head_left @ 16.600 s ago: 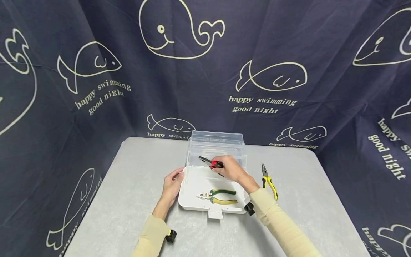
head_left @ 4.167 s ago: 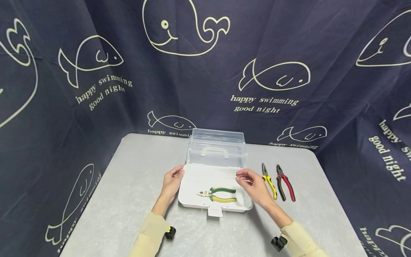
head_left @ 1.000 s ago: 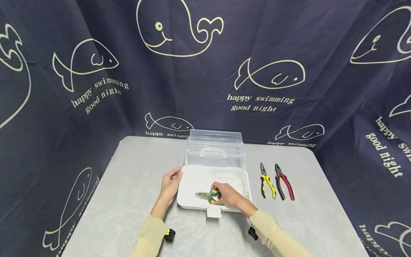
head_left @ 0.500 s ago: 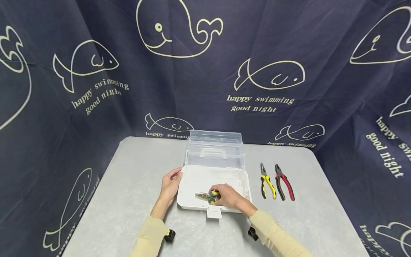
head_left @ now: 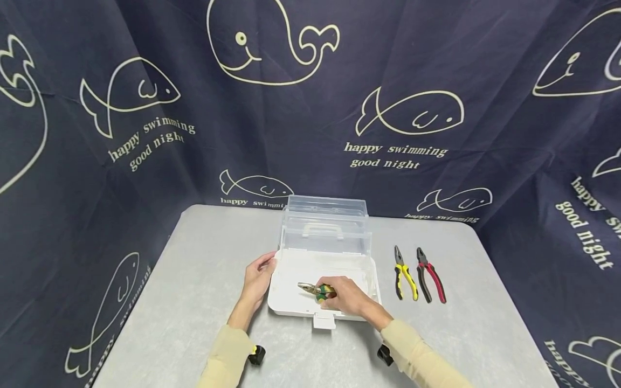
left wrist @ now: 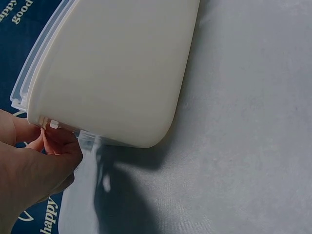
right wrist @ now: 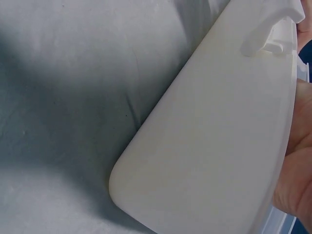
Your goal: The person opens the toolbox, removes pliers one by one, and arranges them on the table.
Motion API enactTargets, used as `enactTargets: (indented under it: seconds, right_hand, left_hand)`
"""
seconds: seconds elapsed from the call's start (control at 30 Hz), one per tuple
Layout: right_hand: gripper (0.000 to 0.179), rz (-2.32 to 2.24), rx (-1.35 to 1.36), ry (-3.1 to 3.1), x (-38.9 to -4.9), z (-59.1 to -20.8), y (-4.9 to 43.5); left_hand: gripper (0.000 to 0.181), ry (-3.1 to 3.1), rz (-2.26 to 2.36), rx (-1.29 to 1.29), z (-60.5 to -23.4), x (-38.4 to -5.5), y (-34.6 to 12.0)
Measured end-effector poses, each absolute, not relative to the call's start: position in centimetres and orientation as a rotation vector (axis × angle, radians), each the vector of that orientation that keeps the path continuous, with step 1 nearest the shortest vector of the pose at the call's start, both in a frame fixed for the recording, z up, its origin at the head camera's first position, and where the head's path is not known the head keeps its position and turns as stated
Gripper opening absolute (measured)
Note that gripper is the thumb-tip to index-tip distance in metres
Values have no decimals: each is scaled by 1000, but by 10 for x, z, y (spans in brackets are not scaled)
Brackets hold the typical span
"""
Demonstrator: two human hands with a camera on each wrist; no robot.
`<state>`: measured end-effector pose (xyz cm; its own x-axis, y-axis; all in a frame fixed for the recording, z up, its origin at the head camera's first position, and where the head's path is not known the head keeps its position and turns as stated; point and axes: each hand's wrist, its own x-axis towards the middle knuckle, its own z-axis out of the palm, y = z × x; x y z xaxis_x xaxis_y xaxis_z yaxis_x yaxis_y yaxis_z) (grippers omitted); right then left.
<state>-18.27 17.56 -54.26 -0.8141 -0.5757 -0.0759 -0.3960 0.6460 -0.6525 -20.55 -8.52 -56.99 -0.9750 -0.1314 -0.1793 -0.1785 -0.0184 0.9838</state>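
A white toolbox (head_left: 291, 307) with its clear lid (head_left: 325, 242) swung back stands on the table. My left hand (head_left: 257, 279) pinches the box's left edge near the hinge; in the left wrist view the left hand (left wrist: 41, 165) has its fingertips at that corner. Inside the box, my right hand (head_left: 345, 295) grips combination pliers (head_left: 310, 289) by their green and yellow handles, the metal nose pointing left. Most of the handles are hidden by the fingers. The right wrist view shows part of the right hand (right wrist: 298, 161) behind the white box wall (right wrist: 209, 136).
Yellow-and-black long-nose pliers (head_left: 404, 275) and red-and-black pliers (head_left: 430, 276) lie side by side on the grey table (head_left: 466, 323), right of the box. A white latch (head_left: 324, 320) hangs at the box's front. A dark blue curtain (head_left: 310, 134) closes off the back.
The red-and-black pliers, earlier in my right hand, now lie on the table. My right hand has since gripped the green-and-yellow pliers; their nose has just tilted up slightly. The left hand stays.
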Motion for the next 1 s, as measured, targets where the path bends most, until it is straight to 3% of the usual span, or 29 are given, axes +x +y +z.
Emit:
enactTargets:
  seconds: [0.27, 1.0]
  right_hand:
    - [27, -945, -902, 2625, -181, -541, 177]
    - [30, -1087, -897, 2658, -179, -525, 190]
  left_hand:
    - [33, 2177, 2190, -337, -569, -205, -85]
    - [33, 2182, 2206, -318, -570, -205, -86]
